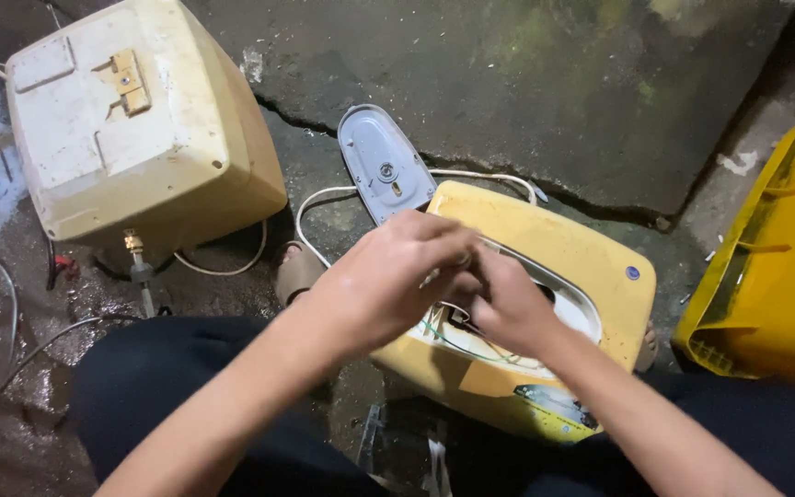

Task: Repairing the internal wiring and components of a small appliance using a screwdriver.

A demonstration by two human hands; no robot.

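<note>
floor: cracked, wet, dark concrete ground; we work crouched over it, dark trousers at frame bottom.
big unit: cream boxy plastic appliance housing at upper left, lying tilted, brass-coloured bracket on its flat back, metal pipe fitting at its lower edge, well apart from our hands.
bin: yellow plastic container at the right edge, apart from the work.
work piece: yellow rounded plastic appliance casing between our knees, oval opening facing up, thin coloured wires showing inside the opening.
cover: grey oval plastic cover plate lying on the ground just behind the yellow casing, off the unit.
cord: white power cable looping from behind the casing toward the cream housing.
left hand: our left hand above the opening's near-left edge, fingers curled and pressed toward the right hand; what they pinch is hidden, we cannot tell.
right hand: our right hand touching the left, fingers bunched at the opening, seemingly on something small at the wires; the item itself is not visible.
step, our judgement: cover already off, we look to be working on wiring or a small part at the opening with both hands.
next move, our judgement: needs a fine fingertip hold, steady casing, and care not to tug the thin wires.
risk: wet ground near exposed wiring.
</note>
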